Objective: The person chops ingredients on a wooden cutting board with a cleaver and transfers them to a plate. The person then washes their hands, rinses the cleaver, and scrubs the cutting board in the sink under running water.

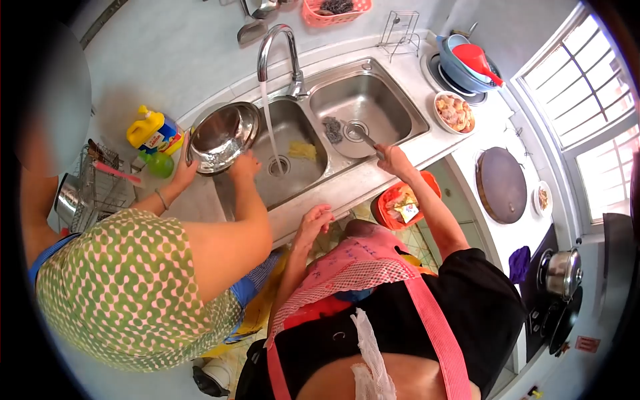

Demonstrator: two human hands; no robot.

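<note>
My right hand (395,162) is closed around the handle of a long metal utensil (363,138), its head low in the right sink basin (404,115); I cannot make out the head's shape. A grey steel-wool scrubber (332,129) lies beside it, near the drain. My left hand (313,223) hovers at the counter's front edge, fingers loosely bent, with nothing in it. To my left, a co-worker's hands (245,165) hold a shiny metal bowl (225,137), tilted by the left basin (313,162). A yellow cloth (302,150) rests in that basin.
Water runs from the faucet (275,41) into the left basin. Below the counter hangs a red-lined bin (408,200). A bowl of meat pieces (455,113) and a round brown board (501,185) sit to the right. Left are a yellow bottle (148,129) and a wire rack (100,183).
</note>
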